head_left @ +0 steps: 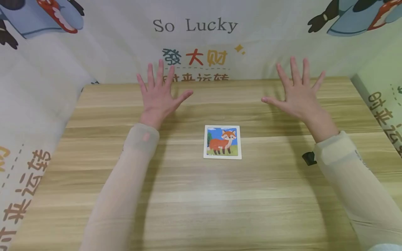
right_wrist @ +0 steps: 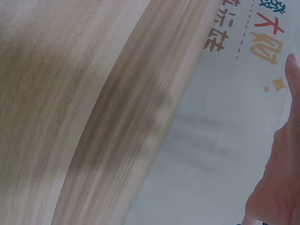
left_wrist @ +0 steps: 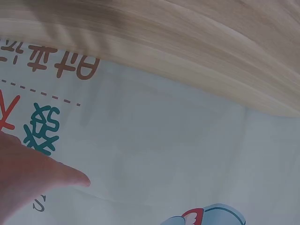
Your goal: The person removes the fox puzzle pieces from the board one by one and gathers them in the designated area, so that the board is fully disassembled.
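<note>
Both hands are spread wide over the far part of the wooden table, holding nothing. In the head view the left hand (head_left: 158,97) is left of centre, its thumb pointing right. Opposite it, the right hand (head_left: 299,96) has its thumb pointing left. Between and nearer than them, a square white-bordered fox picture (head_left: 222,142) lies flat on the table, apart from both hands. Part of the left hand (left_wrist: 35,176) shows at the lower left of the left wrist view. The right hand (right_wrist: 279,159) appears along the right edge of the right wrist view.
The wood-grain table (head_left: 220,209) ends at a printed white cloth (head_left: 119,42) hanging behind and beside it. A small black object (head_left: 309,158) lies beside the right sleeve (head_left: 348,170). The left sleeve (head_left: 122,188) crosses the table's left part.
</note>
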Demonstrator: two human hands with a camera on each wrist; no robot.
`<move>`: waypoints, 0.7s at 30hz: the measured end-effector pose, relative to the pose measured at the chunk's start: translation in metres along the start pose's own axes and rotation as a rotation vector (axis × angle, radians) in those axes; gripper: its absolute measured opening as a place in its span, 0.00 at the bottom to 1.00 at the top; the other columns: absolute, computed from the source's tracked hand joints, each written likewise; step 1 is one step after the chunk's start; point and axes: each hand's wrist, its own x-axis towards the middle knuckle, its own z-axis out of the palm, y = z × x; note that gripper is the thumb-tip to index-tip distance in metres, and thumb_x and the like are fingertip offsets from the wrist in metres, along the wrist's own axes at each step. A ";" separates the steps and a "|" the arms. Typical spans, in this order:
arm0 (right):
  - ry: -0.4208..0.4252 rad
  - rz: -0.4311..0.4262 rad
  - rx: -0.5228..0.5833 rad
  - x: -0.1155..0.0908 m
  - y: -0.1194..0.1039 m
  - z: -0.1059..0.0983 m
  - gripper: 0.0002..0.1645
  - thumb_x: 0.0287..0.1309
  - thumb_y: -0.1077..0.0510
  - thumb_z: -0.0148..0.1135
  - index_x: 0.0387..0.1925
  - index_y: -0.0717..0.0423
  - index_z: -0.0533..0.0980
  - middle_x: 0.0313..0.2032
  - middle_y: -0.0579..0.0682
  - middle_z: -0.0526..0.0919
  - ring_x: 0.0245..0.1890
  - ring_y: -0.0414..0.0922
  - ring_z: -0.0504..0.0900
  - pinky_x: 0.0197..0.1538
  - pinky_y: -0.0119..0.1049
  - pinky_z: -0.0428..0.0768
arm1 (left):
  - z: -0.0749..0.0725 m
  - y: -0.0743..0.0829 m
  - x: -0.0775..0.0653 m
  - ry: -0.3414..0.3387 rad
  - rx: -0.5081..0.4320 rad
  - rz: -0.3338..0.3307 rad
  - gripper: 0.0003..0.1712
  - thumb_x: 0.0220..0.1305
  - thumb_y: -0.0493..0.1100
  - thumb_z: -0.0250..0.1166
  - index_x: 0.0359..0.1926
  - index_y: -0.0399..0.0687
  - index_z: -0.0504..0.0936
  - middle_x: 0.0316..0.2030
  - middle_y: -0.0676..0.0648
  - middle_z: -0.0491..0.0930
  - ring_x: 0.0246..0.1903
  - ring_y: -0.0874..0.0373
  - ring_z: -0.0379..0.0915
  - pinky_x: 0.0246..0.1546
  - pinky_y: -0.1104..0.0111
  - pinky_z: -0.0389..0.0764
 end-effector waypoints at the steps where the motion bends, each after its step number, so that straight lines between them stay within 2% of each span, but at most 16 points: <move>1: -0.001 0.001 0.001 0.000 0.000 0.000 0.64 0.53 0.12 0.34 0.79 0.38 0.31 0.76 0.47 0.15 0.74 0.56 0.10 0.63 0.76 0.15 | 0.000 0.000 0.000 -0.002 -0.002 0.001 0.58 0.59 0.86 0.36 0.79 0.66 0.28 0.76 0.54 0.12 0.78 0.44 0.10 0.73 0.39 0.18; 13: -0.025 0.007 -0.008 -0.004 -0.005 0.004 0.65 0.52 0.11 0.33 0.79 0.38 0.28 0.75 0.44 0.12 0.74 0.55 0.09 0.63 0.75 0.14 | 0.003 0.000 -0.007 -0.025 -0.012 0.028 0.58 0.59 0.85 0.37 0.78 0.66 0.26 0.77 0.53 0.13 0.78 0.45 0.11 0.73 0.40 0.17; 21: -0.031 0.012 -0.004 -0.009 -0.007 0.003 0.64 0.53 0.11 0.32 0.78 0.38 0.26 0.73 0.44 0.09 0.73 0.52 0.06 0.62 0.75 0.13 | 0.004 0.008 -0.012 -0.025 0.011 0.067 0.58 0.59 0.85 0.39 0.78 0.68 0.26 0.77 0.51 0.15 0.78 0.45 0.13 0.73 0.39 0.18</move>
